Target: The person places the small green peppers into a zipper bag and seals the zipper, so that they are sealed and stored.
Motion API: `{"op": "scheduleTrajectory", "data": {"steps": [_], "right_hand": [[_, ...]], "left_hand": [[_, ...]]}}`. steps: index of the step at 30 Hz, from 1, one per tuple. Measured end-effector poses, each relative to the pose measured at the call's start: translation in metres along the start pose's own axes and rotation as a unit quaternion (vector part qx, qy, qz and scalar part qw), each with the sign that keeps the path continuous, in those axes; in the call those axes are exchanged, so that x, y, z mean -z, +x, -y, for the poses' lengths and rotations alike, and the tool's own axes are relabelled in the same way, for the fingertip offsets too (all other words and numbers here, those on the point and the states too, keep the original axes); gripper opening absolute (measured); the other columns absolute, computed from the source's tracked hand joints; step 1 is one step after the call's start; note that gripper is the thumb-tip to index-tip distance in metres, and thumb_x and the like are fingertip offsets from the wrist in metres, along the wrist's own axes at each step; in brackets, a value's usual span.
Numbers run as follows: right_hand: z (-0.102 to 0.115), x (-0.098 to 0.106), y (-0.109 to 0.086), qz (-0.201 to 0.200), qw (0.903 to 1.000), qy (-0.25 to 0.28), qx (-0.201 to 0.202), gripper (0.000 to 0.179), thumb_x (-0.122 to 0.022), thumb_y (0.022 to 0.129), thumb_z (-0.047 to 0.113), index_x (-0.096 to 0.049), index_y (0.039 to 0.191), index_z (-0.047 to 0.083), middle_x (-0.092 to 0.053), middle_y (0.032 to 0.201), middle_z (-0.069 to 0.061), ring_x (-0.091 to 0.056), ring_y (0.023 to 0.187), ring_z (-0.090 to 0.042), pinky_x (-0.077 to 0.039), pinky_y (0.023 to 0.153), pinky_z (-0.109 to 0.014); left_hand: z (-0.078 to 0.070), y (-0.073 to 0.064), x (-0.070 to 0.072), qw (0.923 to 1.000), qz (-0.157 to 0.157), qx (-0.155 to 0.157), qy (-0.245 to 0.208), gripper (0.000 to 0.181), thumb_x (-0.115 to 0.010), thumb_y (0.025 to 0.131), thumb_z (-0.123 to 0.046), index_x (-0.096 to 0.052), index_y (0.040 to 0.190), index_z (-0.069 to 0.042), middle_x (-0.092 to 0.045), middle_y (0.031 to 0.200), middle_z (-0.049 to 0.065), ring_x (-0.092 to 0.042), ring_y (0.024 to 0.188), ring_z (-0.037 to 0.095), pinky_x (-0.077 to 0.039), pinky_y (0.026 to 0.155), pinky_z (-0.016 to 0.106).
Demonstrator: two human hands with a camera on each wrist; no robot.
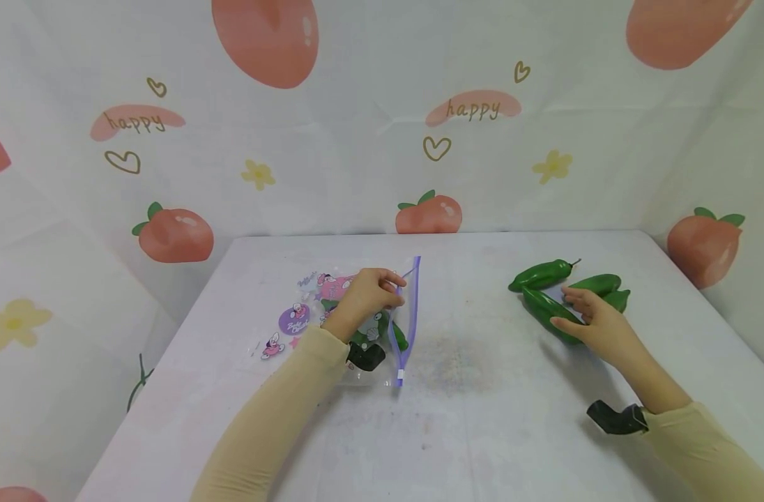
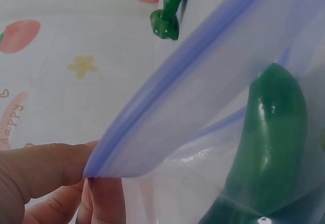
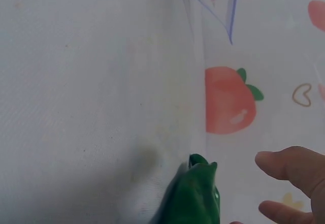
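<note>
A clear zip bag (image 1: pixel 415 300) with purple edging and cartoon prints lies at the table's middle left, its mouth facing right. My left hand (image 1: pixel 372 296) pinches the upper lip of the mouth between thumb and fingers, and the mouth gapes. Inside is a green pepper (image 2: pixel 269 132), with more green behind the printed plastic. On the right, several glossy green peppers (image 1: pixel 543 275) lie in a loose group. My right hand (image 1: pixel 598 324) is over the nearest pepper (image 1: pixel 545 310), thumb and fingers spread apart. Whether it touches that pepper I cannot tell.
The white table (image 1: pixel 470 432) bears faint brownish stains between the bag and the peppers. Behind it hangs a cloth backdrop (image 1: pixel 350 160) printed with fruit, hearts and flowers. Black camera mounts (image 1: pixel 615 418) stick out from both wrists.
</note>
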State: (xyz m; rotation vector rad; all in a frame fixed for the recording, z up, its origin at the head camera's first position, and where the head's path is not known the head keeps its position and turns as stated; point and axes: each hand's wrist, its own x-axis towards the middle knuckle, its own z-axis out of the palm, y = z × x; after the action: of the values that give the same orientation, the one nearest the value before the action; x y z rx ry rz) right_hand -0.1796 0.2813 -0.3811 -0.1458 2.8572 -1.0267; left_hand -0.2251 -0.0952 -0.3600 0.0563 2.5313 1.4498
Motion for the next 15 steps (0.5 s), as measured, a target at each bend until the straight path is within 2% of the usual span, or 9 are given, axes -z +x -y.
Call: {"op": "scheduleTrajectory", "data": {"steps": [7, 15], "right_hand": [[-0.0047, -0.0021, 0.0026, 0.008, 1.0000, 0.001, -0.004, 0.077, -0.065, 0.092, 0.036, -0.028, 0.146, -0.006, -0.035, 0.142, -0.039, -0.034, 0.129, -0.058, -0.033, 0.101, -0.066], [-0.0085, -0.0034, 0.0064, 0.012, 0.9998, -0.010, -0.012, 0.078, -0.066, 0.091, 0.036, -0.029, 0.145, -0.006, -0.036, 0.141, -0.039, -0.035, 0.127, -0.058, -0.034, 0.099, -0.067]], "left_hand": [[-0.0009, -0.0013, 0.0004, 0.9999, 0.002, 0.010, 0.004, 0.031, -0.074, 0.083, -0.007, -0.068, 0.113, -0.005, -0.061, 0.086, 0.005, -0.061, 0.075, 0.018, -0.055, 0.072, 0.027], [-0.0006, -0.0001, 0.0005, 1.0000, 0.000, 0.007, -0.004, 0.031, -0.073, 0.082, -0.005, -0.068, 0.113, -0.004, -0.060, 0.085, 0.005, -0.060, 0.074, 0.017, -0.055, 0.072, 0.027]]}}
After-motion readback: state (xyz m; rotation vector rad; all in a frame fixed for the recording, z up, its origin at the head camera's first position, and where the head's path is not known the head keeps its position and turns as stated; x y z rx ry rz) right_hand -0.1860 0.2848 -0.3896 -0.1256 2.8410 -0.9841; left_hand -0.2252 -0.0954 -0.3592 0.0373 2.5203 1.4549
